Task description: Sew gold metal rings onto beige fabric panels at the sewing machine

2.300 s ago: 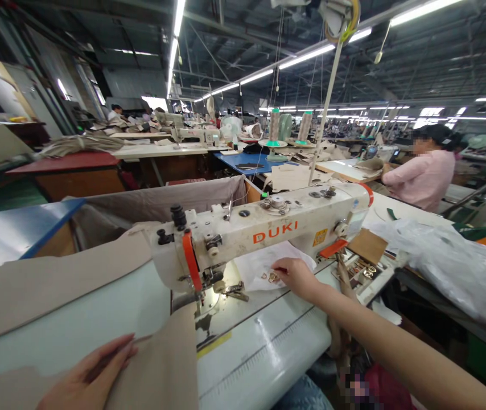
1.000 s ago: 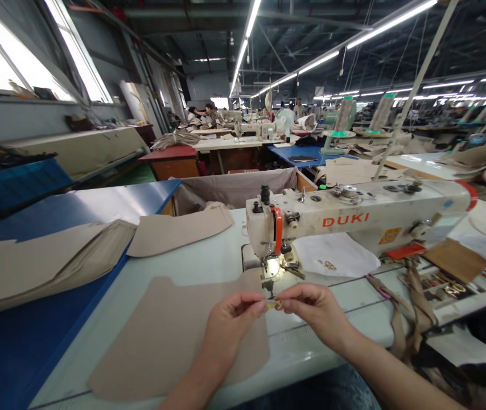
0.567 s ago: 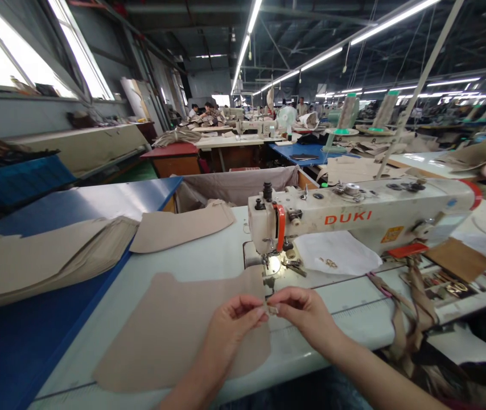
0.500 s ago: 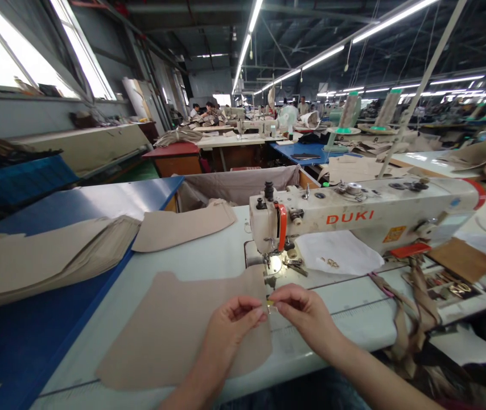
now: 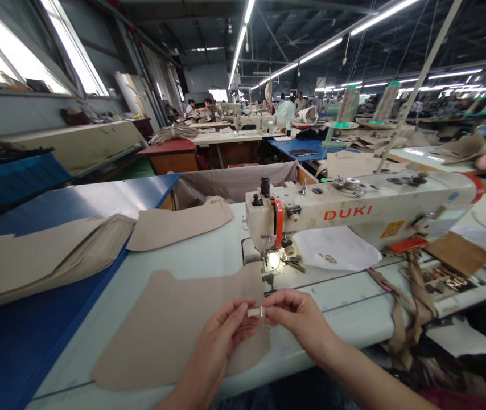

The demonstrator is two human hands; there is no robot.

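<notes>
While the left hand [image 5: 225,336] is pinching a short, pale, fabric-like strip [image 5: 252,312] above the front edge of the glossy pale-green tabletop [image 5: 202,247], the right hand [image 5: 303,319] is grasping at a small, shiny metal ring [image 5: 262,311] on it; holding the strip flat is probably helping.

short, narrow pale strip [image 5: 252,312] is lying level between left hand [image 5: 219,333] and right hand [image 5: 305,320], left fingertips gripping one end. small shiny metal fitting [image 5: 262,311] is standing crosswise at the other, right fingertips pinching there; threading too small to tell. plain taupe panel [image 5: 161,327] is lying flat below.
</notes>
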